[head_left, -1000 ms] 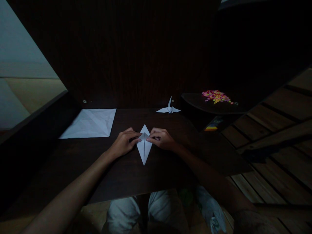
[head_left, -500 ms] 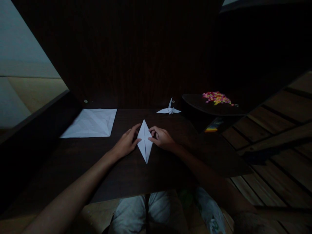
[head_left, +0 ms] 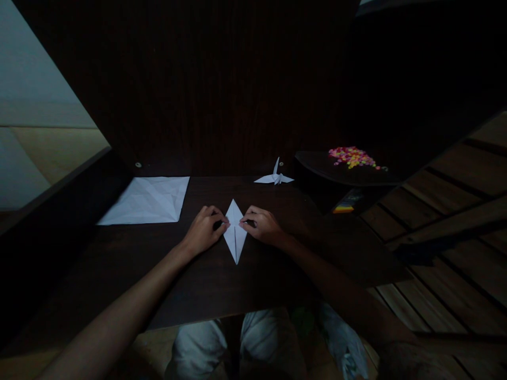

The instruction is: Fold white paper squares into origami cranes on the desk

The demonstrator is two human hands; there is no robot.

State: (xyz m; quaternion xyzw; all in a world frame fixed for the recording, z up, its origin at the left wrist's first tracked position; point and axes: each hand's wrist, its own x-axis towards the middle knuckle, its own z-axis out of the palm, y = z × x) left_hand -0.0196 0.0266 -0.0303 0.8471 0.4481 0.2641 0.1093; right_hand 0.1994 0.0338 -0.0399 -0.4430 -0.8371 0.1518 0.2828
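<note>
A white folded paper diamond (head_left: 236, 240) lies on the dark wooden desk, its long points facing toward and away from me. A slit runs down the middle of its near half. My left hand (head_left: 206, 228) pinches the left corner between thumb and fingers. On the opposite corner, my right hand (head_left: 263, 225) has a similar pinch, its fingers curled. Behind the diamond, to the right, a finished white paper crane (head_left: 276, 178) rests with wings spread. Creased white paper sheets (head_left: 148, 200) lie at the back left.
Small pink, yellow and red pieces (head_left: 352, 157) are heaped on a rounded dark shelf (head_left: 312, 159) at the right. Below it is an item with a yellow edge (head_left: 343, 209). A dark panel (head_left: 222, 89) rises behind the desk (head_left: 190, 301).
My fingers have closed in on the side corners of the diamond, the left ones drawing back from its upper edge. The diamond's far tip sits slightly lower in view.
</note>
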